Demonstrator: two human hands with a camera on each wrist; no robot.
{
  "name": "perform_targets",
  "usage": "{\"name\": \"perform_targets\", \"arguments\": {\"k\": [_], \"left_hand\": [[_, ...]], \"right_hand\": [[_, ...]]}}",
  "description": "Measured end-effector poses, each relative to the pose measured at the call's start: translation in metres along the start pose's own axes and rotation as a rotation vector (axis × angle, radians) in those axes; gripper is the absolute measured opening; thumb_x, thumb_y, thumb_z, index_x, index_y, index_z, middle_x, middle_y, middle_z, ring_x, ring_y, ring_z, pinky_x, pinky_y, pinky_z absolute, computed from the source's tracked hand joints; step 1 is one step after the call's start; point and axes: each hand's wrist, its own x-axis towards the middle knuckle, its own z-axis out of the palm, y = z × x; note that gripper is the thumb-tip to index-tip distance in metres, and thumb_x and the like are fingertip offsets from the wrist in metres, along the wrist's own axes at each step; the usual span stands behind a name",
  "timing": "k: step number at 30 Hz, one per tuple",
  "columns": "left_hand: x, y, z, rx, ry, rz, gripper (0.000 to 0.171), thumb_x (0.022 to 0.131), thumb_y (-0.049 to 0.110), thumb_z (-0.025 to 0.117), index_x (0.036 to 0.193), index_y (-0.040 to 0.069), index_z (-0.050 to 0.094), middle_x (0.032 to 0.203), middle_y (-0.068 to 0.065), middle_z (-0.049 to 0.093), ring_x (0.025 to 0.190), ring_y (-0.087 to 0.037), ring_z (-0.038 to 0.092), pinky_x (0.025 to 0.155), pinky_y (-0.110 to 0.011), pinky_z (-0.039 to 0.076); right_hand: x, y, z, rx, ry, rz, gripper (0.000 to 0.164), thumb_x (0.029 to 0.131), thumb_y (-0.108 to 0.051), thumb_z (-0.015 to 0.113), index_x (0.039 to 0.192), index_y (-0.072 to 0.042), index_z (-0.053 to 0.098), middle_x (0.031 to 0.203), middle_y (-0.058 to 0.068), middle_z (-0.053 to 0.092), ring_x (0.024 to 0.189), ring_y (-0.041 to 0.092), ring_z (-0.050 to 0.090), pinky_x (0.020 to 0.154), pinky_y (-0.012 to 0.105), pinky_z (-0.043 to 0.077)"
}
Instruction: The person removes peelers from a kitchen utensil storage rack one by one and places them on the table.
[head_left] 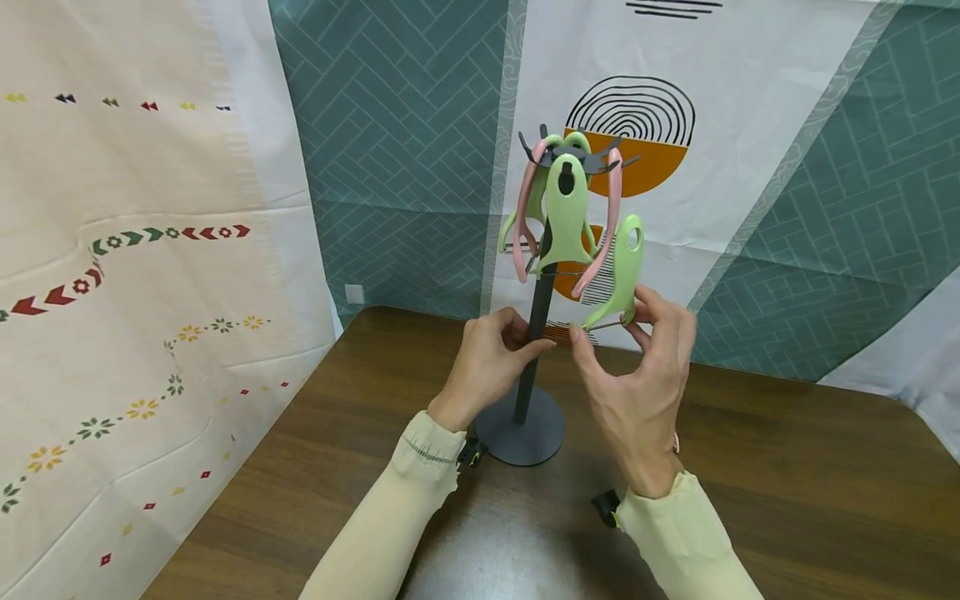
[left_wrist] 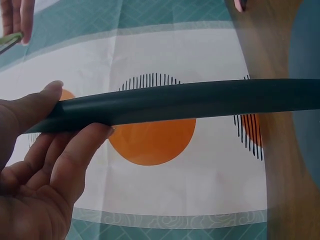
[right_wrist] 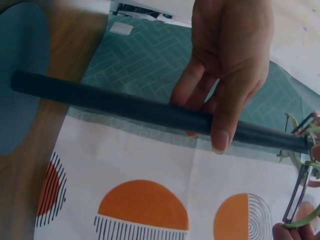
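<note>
A dark stand [head_left: 541,304] rises from a round base, and my left hand [head_left: 487,362] grips its pole between thumb and fingers. The left wrist view shows the pole [left_wrist: 175,102] lying across that grip. Out to the right, my right hand [head_left: 648,375] pinches a green Y-shaped peeler [head_left: 628,258] by its blade end, the holed handle pointing up. This peeler is just right of the hung ones. From the hooks [head_left: 592,158] at the top hang several peelers, among them a green peeler [head_left: 567,217] in front and a pink peeler [head_left: 522,212] on the left.
The round base [head_left: 525,446] stands on a brown wooden table [head_left: 787,467]. Behind it hangs a patterned cloth [head_left: 405,150] in teal and white; a cream cloth [head_left: 150,292] covers the left side. A small pink piece [head_left: 677,442] shows beside my right wrist.
</note>
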Motion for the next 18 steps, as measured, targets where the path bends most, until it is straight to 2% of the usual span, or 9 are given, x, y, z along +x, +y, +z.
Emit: {"name": "perform_targets", "arguments": {"k": [9,18], "left_hand": [[-0.001,0.0,-0.001,0.029,-0.019,-0.011,0.021,0.089,0.027,0.081,0.088,0.01,0.068,0.079,0.0,0.072,0.068,-0.01,0.065,0.063,-0.025,0.054],[0.0,0.0,-0.002,0.036,-0.039,-0.006,0.02,0.09,0.026,0.08,0.09,0.01,0.068,0.081,-0.001,0.073,0.071,-0.01,0.066,0.065,-0.025,0.055]], "right_hand": [[-0.005,0.02,-0.007,-0.06,-0.023,0.027,0.069,0.081,-0.017,0.087,0.142,-0.012,0.055,0.127,0.02,0.049,0.114,0.018,0.051,0.102,0.015,0.048],[-0.008,0.031,-0.013,-0.101,-0.003,0.045,0.07,0.077,-0.013,0.089,0.139,-0.013,0.057,0.122,0.018,0.051,0.111,0.016,0.049,0.098,0.012,0.046]]}}
